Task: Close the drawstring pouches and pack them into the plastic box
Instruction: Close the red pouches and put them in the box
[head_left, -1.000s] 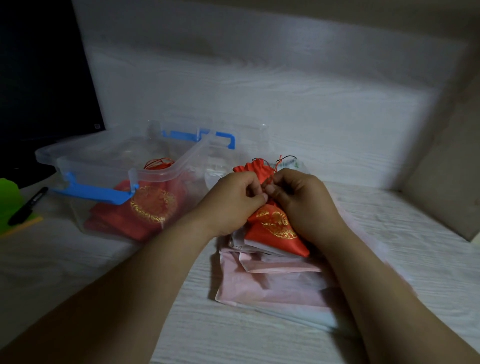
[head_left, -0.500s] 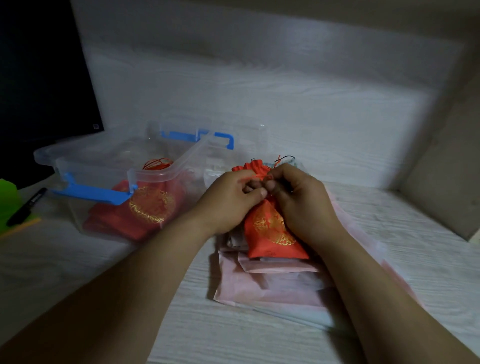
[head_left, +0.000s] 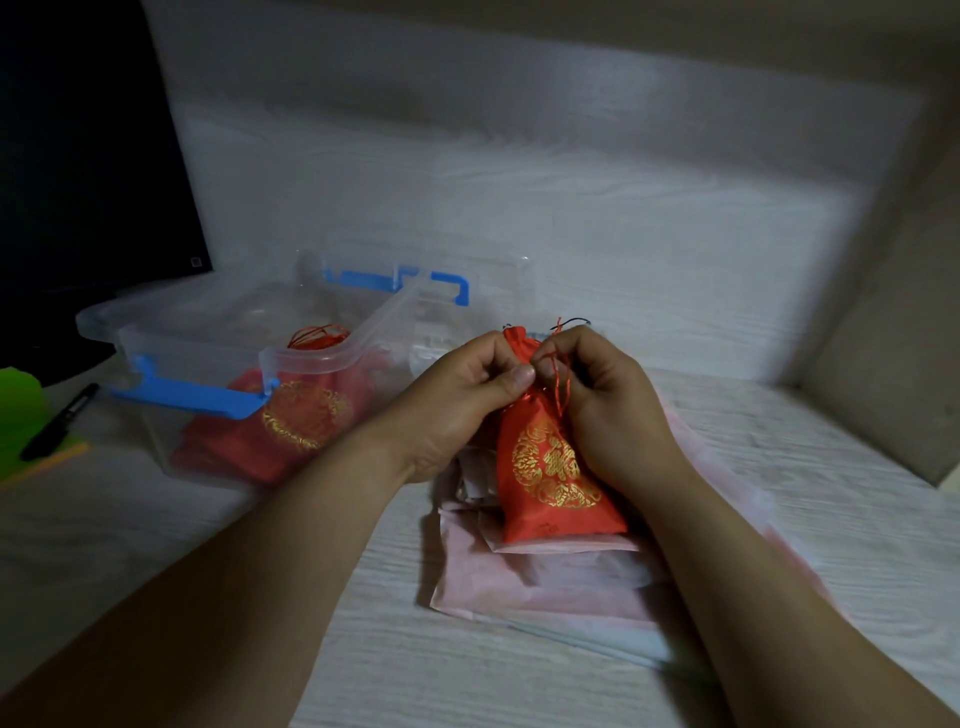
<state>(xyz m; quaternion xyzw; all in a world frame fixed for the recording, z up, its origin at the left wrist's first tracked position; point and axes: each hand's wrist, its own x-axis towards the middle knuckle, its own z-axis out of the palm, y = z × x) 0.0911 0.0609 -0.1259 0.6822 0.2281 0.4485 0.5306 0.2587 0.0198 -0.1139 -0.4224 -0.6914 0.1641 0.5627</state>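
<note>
Pouches (head_left: 558, 467) (head_left: 306, 421) x2, box (head_left: 332, 358) x1, hands (head_left: 457, 400) (head_left: 608, 410) x2

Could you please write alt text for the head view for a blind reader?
A person's left hand pinches the neck of a red, gold-embroidered pouch while the right hand holds its drawstring. The pouch rests on pink bags on a pale table; to its left, an open clear plastic box holds more red pouches.

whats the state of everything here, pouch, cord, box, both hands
red drawstring pouch with gold embroidery, neck gathered, leaning on the pink paper stack
thin red drawstring cord, looped at the neck, loose
left hand, pinches the pouch neck
right hand, pinches the cord
clear plastic box with blue latches, open, lid off
red pouches in the box, packed, lying flat
black pen, lying flat
</note>
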